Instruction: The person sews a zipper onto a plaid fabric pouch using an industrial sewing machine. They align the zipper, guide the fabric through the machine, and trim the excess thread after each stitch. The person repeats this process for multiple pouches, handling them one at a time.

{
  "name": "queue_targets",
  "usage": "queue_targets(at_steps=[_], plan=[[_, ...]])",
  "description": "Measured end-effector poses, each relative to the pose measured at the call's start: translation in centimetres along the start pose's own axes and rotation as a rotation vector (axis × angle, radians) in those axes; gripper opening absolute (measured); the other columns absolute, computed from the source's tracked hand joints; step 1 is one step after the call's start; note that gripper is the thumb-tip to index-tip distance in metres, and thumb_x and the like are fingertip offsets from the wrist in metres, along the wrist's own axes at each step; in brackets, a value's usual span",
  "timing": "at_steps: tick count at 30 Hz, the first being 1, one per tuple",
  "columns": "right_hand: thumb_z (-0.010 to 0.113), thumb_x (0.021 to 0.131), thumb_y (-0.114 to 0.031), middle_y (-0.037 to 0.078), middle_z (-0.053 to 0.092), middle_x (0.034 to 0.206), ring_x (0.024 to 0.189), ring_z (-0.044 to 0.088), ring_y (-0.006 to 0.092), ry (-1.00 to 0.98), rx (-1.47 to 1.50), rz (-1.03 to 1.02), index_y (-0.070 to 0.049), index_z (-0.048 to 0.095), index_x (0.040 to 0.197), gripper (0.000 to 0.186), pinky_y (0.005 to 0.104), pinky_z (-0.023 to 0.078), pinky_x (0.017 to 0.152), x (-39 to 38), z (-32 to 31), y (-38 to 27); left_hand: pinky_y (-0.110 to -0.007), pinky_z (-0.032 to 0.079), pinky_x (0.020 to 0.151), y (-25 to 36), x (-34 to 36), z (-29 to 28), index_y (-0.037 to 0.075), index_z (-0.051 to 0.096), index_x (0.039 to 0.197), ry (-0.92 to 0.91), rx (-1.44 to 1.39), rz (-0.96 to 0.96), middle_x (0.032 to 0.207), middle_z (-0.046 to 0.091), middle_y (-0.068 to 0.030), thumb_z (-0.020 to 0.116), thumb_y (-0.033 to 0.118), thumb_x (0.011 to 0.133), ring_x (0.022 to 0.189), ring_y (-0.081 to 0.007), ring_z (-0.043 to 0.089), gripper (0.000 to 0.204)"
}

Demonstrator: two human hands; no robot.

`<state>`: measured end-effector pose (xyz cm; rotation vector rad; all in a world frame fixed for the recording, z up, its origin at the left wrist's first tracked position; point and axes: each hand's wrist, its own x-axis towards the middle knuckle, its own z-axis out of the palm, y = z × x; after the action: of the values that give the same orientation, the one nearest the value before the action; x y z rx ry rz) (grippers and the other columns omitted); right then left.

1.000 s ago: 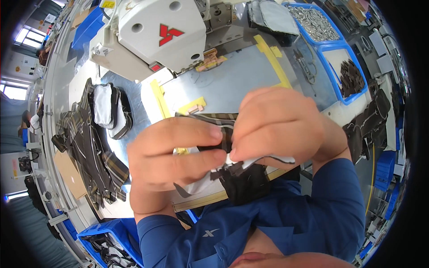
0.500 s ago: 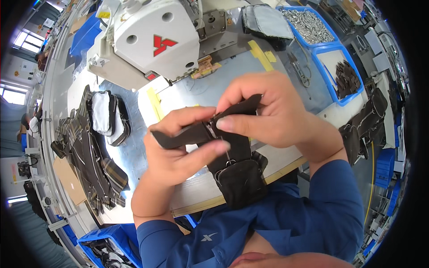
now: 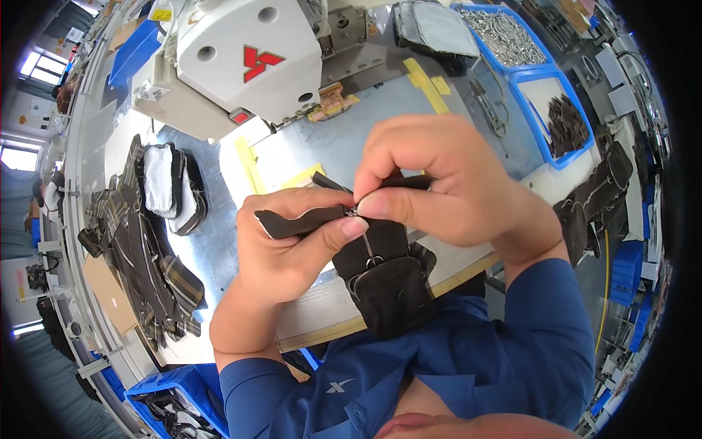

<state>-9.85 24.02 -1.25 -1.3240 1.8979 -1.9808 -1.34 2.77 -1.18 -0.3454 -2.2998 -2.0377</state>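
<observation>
Bright windows (image 3: pixel 42 67) are far left. Plaid cloth (image 3: pixel 142 249) lies on the surface (image 3: pixel 307 314). The left hand (image 3: pixel 270 252) has a pinched grip on the top end of a black bag (image 3: pixel 391 296), which is over the near edge. The right hand (image 3: pixel 446 172) pinches that end too. Blue trays (image 3: pixel 564 164) sit farther right.

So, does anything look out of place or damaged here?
Nothing looks spilled or broken: the metal pieces sit in their blue tray. The plaid fabric on the left is the least tidy, lying in an uneven heap. The black pouch shows no obvious damage, though the left hand and right hand cover part of it.
</observation>
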Motion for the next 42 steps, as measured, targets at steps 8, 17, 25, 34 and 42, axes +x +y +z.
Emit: queue_targets(at_steps=[8,17,25,34,42], plan=[[0.08,0.086,-0.012,0.011,0.066,0.085,0.079,0.065,0.0322,-0.127,-0.303,-0.051,-0.004,0.069,0.092,0.015,0.0404,0.05,0.069,0.9,-1.5,-4.2,-0.026,0.052,0.063,-0.3,0.2,0.7,-0.002,0.078,0.098,0.03,0.259,0.108,0.08,0.076,-0.0095,0.086,0.002,0.084,0.068,-0.0137,0.068,0.017],[0.074,0.083,-0.005,0.012,0.056,0.082,0.077,0.06,0.0354,-0.079,-0.549,-0.329,-0.004,0.061,0.089,0.014,0.045,0.048,0.068,-0.1,-0.9,-1.3,-0.031,0.045,0.055,-1.1,0.8,1.4,0.005,0.08,0.1,0.041,0.424,0.257,0.07,0.065,-0.0065,0.089,0.004,0.078,0.059,-0.0183,0.058,0.025],[0.071,0.085,-0.004,0.014,0.054,0.078,0.074,0.059,0.0379,-0.176,-0.639,-0.207,-0.002,0.059,0.087,0.012,0.0463,0.047,0.065,-0.4,-0.9,-1.3,-0.034,0.045,0.058,-2.1,1.3,1.3,0.003,0.077,0.094,-0.017,0.368,0.256,0.071,0.062,-0.007,0.088,0.007,0.081,0.063,-0.0211,0.057,0.018],[0.072,0.086,-0.007,0.017,0.062,0.084,0.077,0.062,0.0406,-0.162,-0.445,-0.036,-0.001,0.063,0.09,0.01,0.0463,0.048,0.064,-0.2,-1.3,-0.8,-0.034,0.044,0.057,-1.9,0.7,1.8,0.001,0.077,0.093,0.019,0.224,0.006,0.071,0.062,-0.0078,0.087,0.012,0.085,0.063,-0.0194,0.057,0.016],[0.081,0.089,-0.014,0.005,0.073,0.097,0.086,0.067,0.0097,-0.089,0.05,0.391,-0.001,0.071,0.111,0.027,0.0288,0.053,0.077,1.6,-2.0,0.8,-0.028,0.051,0.067,-2.2,1.4,1.0,-0.001,0.078,0.096,0.184,0.069,-0.091,0.079,0.073,-0.0047,0.087,0.013,0.088,0.072,-0.0112,0.063,0.019]])
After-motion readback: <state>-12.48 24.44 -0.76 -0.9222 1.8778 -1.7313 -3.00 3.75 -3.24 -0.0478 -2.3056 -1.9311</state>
